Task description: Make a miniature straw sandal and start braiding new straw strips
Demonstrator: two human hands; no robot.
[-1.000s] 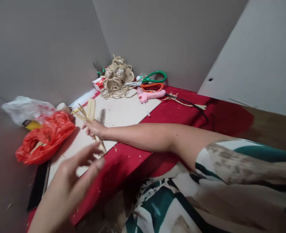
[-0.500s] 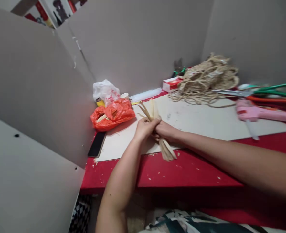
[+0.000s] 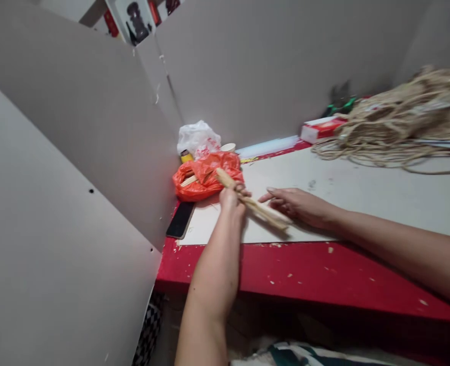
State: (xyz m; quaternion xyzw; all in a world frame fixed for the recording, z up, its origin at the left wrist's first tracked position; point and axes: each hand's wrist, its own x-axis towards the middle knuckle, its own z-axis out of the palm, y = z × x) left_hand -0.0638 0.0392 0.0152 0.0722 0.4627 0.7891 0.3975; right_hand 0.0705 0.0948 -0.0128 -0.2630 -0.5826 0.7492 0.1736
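Note:
A bundle of pale dried husk strips (image 3: pixel 265 212) is gripped near its middle by my left hand (image 3: pixel 232 197), tilted so one end points up-left and the other down-right. My right hand (image 3: pixel 295 204) is off the bundle, a short way to its right, with the index finger stretched toward it and the other fingers loosely bent. Both hands are over the white board (image 3: pixel 347 203) on the table. Just behind my left hand lies an orange-red plastic bag (image 3: pixel 198 190) with more pale strips in its opening.
A phone (image 3: pixel 181 220) lies at the left edge. Behind the orange bag sit a white plastic bag (image 3: pixel 198 138) and a paper cup (image 3: pixel 228 147). A red-and-white box (image 3: pixel 322 130) and a heap of twine (image 3: pixel 403 122) are at the back right. Grey panels close in left and back.
My right hand has let go of the bundle and moved off to the right. My left hand still holds the bundle, now tilted more flatly. The view has swung left.

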